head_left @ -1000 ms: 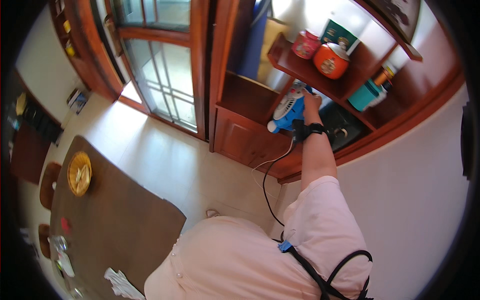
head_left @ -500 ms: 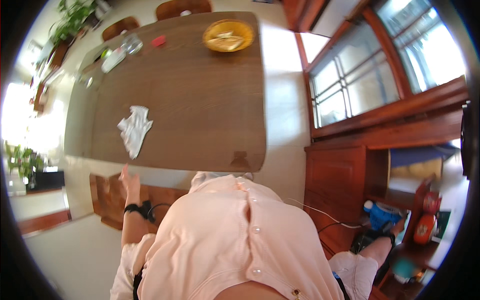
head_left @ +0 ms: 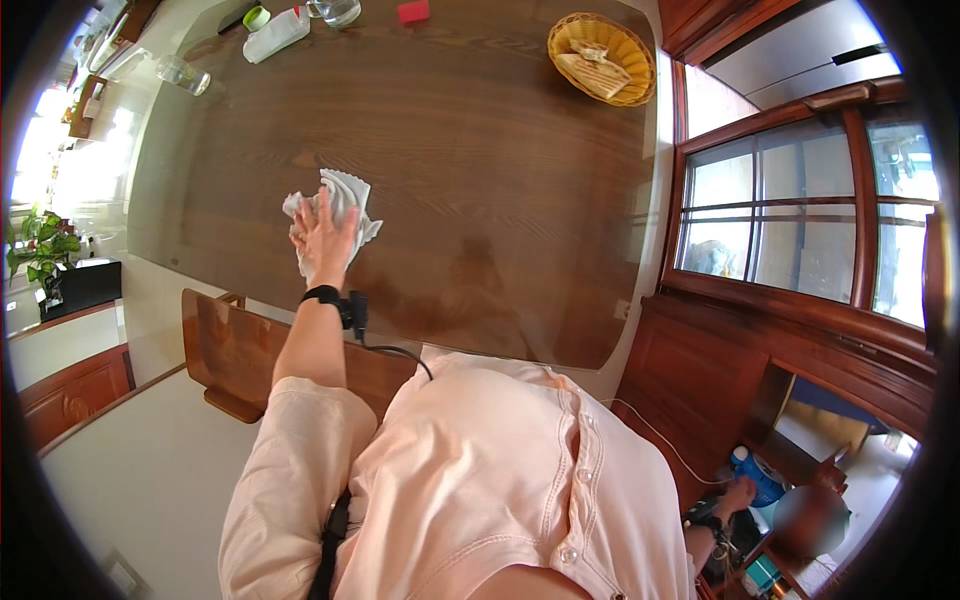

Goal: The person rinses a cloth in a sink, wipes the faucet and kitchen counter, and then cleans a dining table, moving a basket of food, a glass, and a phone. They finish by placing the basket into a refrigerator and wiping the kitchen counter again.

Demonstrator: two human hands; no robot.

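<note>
My left hand (head_left: 326, 238) rests on a crumpled white cloth (head_left: 352, 196) on the brown table (head_left: 440, 230). Its fingers are spread and stretched out over the fabric, so the hand is open, and part of the cloth is under the palm. A black band with a small device and cable sits on that wrist. At the lower right, my right hand (head_left: 738, 495) is beside a blue and white object (head_left: 762, 482) in the wooden cabinet. Its fingers are too small and partly hidden, so I cannot tell if it holds anything.
A yellow woven basket (head_left: 648, 72) with flat bread stands at the table's far right. Far left are a glass (head_left: 183, 75), a white packet (head_left: 277, 36), a glass jug (head_left: 338, 10) and a red item (head_left: 413, 11). A wooden chair (head_left: 235, 345) stands at the near edge.
My left hand has gone from beyond the table's near edge onto the cloth, which is now more bunched. The view has shifted closer over the table. My right hand remains near the cabinet.
</note>
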